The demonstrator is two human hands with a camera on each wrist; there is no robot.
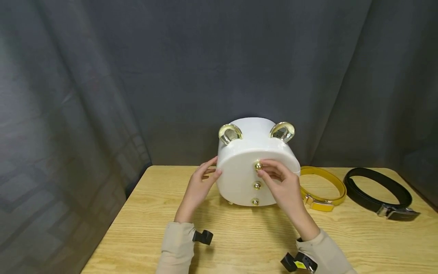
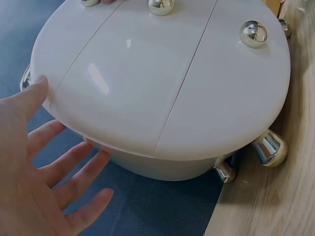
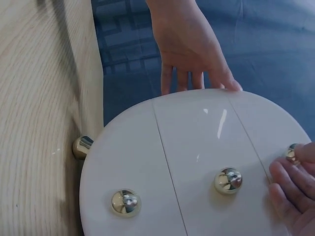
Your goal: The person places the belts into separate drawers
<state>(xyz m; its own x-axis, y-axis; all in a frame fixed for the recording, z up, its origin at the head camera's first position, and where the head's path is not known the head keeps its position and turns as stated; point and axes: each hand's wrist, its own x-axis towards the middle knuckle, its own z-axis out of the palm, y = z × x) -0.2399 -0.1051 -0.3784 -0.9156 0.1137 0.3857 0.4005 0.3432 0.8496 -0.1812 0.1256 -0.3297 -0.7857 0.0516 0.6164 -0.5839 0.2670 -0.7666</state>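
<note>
White box [image 1: 236, 179]: glossy, rounded, at the table's [image 1: 143, 228] far side.
Fittings: we count two gold ears [image 1: 230, 134], three knobs [image 1: 257, 185].
Left hand [image 1: 201, 182]: extended fingers touch its left side.
Right hand [image 1: 284, 187]: pinches top knob [image 1: 258, 166].

The beige sleeves [image 1: 177, 247] look creased from where I stand, ending a little back from the grip. Behind the left hand [image 1: 198, 186] sits a small black block [image 1: 205, 237]; behind the right hand [image 1: 285, 188], a black strap [image 1: 307, 260] with another dark block [image 1: 289, 262] and a bright yellow tag [image 1: 300, 265].
</note>
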